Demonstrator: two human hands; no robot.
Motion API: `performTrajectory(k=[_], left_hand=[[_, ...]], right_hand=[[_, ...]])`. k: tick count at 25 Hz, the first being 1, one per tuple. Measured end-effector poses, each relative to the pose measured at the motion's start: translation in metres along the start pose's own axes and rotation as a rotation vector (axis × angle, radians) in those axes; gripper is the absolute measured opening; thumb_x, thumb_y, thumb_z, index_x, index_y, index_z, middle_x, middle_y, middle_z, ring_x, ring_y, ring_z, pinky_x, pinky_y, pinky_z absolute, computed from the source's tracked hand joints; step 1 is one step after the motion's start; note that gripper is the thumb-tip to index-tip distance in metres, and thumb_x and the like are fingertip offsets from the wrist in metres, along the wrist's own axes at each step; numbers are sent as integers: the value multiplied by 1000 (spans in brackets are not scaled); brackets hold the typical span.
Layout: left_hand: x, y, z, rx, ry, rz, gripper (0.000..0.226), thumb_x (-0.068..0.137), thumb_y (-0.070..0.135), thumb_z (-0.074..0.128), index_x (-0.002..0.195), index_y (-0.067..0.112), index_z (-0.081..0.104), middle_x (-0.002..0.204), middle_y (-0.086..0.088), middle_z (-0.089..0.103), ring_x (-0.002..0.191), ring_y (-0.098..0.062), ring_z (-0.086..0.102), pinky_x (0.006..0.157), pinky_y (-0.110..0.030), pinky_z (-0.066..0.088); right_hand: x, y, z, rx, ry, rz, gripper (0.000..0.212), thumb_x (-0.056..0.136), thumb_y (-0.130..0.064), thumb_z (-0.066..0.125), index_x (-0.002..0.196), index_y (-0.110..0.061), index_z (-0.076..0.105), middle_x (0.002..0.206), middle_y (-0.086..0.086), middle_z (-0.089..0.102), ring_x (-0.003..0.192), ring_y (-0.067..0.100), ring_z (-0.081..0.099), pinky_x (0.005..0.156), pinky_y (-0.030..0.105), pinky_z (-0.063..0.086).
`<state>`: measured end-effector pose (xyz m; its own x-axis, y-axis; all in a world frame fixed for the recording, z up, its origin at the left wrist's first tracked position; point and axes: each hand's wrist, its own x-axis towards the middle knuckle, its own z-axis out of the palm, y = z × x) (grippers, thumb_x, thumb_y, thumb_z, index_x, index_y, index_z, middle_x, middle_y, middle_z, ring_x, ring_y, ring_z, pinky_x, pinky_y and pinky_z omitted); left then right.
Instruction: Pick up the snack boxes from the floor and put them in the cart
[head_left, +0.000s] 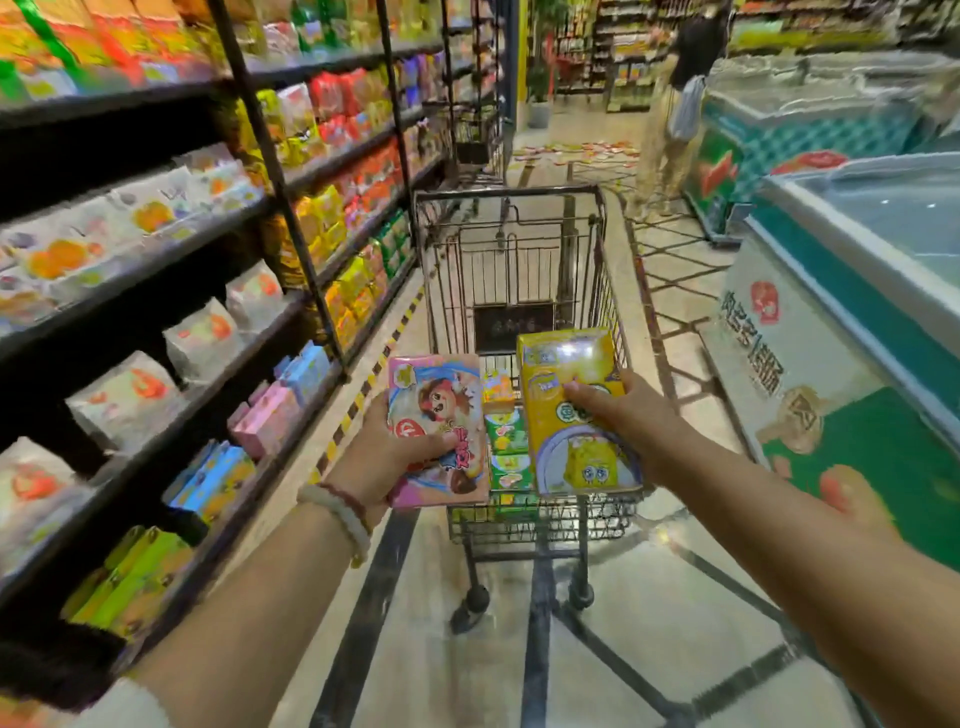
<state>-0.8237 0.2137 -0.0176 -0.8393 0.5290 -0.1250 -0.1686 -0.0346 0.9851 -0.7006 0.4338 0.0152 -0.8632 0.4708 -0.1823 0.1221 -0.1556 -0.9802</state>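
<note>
My left hand (387, 449) grips a pink snack box (441, 415) with a cartoon child on it, held just left of the wire shopping cart (511, 195). A yellow snack box (576, 410) with a yellow cartoon sponge figure is held in my right hand (631, 415) over the near end of the cart. Between the two boxes I see several green and yellow snack boxes (506, 441) lying inside the cart. Both arms reach forward from the bottom of the view.
Stocked snack shelves (208, 260) run along the left. Chest freezers (857, 322) line the right side. A person (680, 104) stands far ahead beside a freezer, with scattered packets (582, 150) on the floor past the cart. Tiled floor lies under the cart.
</note>
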Motion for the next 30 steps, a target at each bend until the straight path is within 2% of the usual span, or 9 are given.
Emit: performTrajectory(k=[3, 13, 17, 19, 22, 25, 26, 28, 30], left_hand=[[59, -25, -6, 7, 22, -135, 103, 39, 7, 90, 130, 5, 41, 111, -20, 66, 92, -31, 68, 77, -44, 56], [255, -124, 13, 118, 2, -351, 71, 59, 0, 83, 121, 9, 50, 108, -12, 67, 94, -29, 65, 78, -34, 57], [313, -171, 35, 119, 250, -470, 90, 54, 7, 87, 127, 12, 34, 108, -11, 62, 95, -29, 63, 87, -45, 53], [339, -189, 42, 210, 408, -509, 91, 59, 5, 85, 128, 16, 25, 111, -8, 55, 97, -24, 59, 90, -38, 49], [374, -216, 47, 266, 503, -527, 74, 66, 0, 81, 120, 11, 31, 113, -12, 53, 93, -20, 54, 78, -27, 46], [400, -246, 45, 303, 537, -489, 63, 68, -8, 76, 118, 4, 39, 107, -9, 55, 89, -16, 54, 58, -10, 42], [404, -256, 42, 334, 564, -490, 61, 70, -7, 75, 119, 2, 41, 103, -7, 54, 89, -17, 55, 55, -8, 40], [410, -272, 37, 385, 614, -487, 57, 72, -2, 75, 120, 2, 43, 100, -8, 55, 88, -19, 58, 58, -10, 42], [416, -289, 30, 387, 625, -475, 55, 74, 6, 74, 121, 4, 46, 108, -13, 61, 91, -21, 60, 72, -18, 48]], right_hand=[[67, 27, -3, -22, -11, 68, 9, 88, -11, 63, 96, -16, 62, 75, 3, 75, 67, 19, 72, 55, 28, 57], [256, 131, -36, 38, 100, 431, 36, 85, -15, 68, 118, -12, 53, 97, 10, 70, 65, 19, 72, 49, 28, 55], [342, 179, -45, 12, 84, 531, 72, 71, -35, 82, 130, -15, 47, 120, 14, 63, 93, 32, 69, 73, 45, 58], [373, 200, -44, -77, 102, 553, 81, 67, -42, 84, 129, -16, 38, 115, 9, 60, 92, 25, 64, 81, 40, 54], [412, 234, -45, -165, 154, 561, 59, 83, -28, 73, 120, -14, 29, 93, -2, 49, 74, 7, 49, 77, 27, 41], [441, 262, -37, -155, 93, 595, 58, 85, -22, 70, 123, -10, 27, 98, 1, 51, 83, 16, 53, 67, 20, 41], [447, 269, -31, -183, 82, 589, 59, 83, -23, 71, 123, -10, 30, 101, 4, 55, 88, 20, 57, 68, 21, 46], [458, 297, -26, -277, 74, 558, 67, 65, -42, 71, 119, -20, 38, 118, 12, 55, 109, 27, 56, 91, 38, 49], [468, 332, -27, -303, 34, 553, 67, 50, -53, 66, 109, -32, 41, 125, 15, 53, 117, 31, 53, 96, 51, 46]])
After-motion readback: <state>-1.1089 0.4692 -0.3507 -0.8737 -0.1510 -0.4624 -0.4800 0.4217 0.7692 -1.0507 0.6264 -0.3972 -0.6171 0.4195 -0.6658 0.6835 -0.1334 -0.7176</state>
